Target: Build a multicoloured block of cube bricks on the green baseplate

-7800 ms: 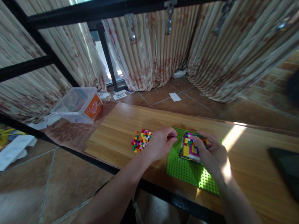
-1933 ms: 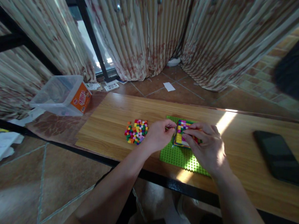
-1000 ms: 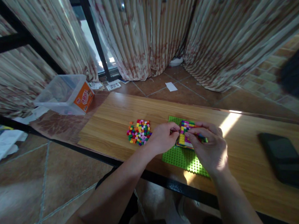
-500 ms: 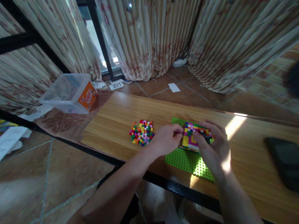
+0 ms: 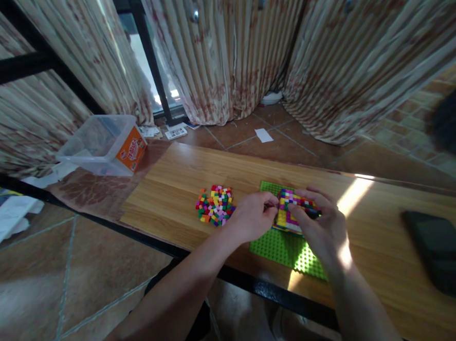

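A many-coloured block of small bricks (image 5: 290, 211) stands on a green studded baseplate (image 5: 281, 248) on the wooden table. My right hand (image 5: 320, 230) curls over the block's right and near side, fingers closed on it. My left hand (image 5: 254, 217) is pinched at the block's left edge; what sits between its fingertips is too small to name. A heap of loose coloured bricks (image 5: 215, 204) lies just left of my left hand.
A black phone (image 5: 435, 250) lies on the table (image 5: 180, 188) at the right. On the tiled floor to the left sit a clear plastic tub (image 5: 104, 145) with an orange label and white packaging (image 5: 1, 221). Curtains hang behind; a black frame edges the table's near side.
Both hands have stayed at the brick block, with small finger shifts. The view has swung slightly, so the table sits a little differently in the picture.
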Demonstrator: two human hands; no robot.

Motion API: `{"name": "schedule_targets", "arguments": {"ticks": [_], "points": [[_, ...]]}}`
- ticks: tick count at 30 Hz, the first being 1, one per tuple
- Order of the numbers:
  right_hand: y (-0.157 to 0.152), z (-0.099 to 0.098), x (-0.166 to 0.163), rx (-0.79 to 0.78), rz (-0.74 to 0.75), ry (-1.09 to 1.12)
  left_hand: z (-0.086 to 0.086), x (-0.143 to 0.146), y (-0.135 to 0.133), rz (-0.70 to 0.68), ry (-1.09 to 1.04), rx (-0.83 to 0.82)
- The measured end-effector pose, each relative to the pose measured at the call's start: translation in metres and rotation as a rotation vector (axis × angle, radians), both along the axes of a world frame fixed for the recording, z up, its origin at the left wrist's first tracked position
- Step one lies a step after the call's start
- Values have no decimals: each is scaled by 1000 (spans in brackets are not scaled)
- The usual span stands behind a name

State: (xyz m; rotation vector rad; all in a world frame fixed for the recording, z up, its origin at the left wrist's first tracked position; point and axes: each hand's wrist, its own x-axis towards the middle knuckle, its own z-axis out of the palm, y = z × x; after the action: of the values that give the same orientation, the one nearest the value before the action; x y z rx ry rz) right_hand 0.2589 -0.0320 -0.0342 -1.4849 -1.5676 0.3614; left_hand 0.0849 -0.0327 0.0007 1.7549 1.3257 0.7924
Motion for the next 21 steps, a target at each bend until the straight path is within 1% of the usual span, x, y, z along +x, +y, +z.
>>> {"name": "schedule_targets", "arguments": {"ticks": [7, 11, 15, 17, 19, 21], "points": [[2, 6, -2, -33, 7, 9, -1, 1, 0, 12, -21, -25], [5, 6, -1, -61, 11, 48, -4, -1, 1, -6, -70, -34], [3, 4, -1, -76, 19, 51, -8, -6, 5, 41, -158, -8], [-1, 4, -2, -23, 9, 21, -8, -9, 7, 68, -224, -6], [-6, 7, -3, 76, -4, -28, -7, -11, 9, 89, -296, -15], [-12, 12, -6, 183, 16, -104, -5, -10, 10, 98, -361, -23]]}}
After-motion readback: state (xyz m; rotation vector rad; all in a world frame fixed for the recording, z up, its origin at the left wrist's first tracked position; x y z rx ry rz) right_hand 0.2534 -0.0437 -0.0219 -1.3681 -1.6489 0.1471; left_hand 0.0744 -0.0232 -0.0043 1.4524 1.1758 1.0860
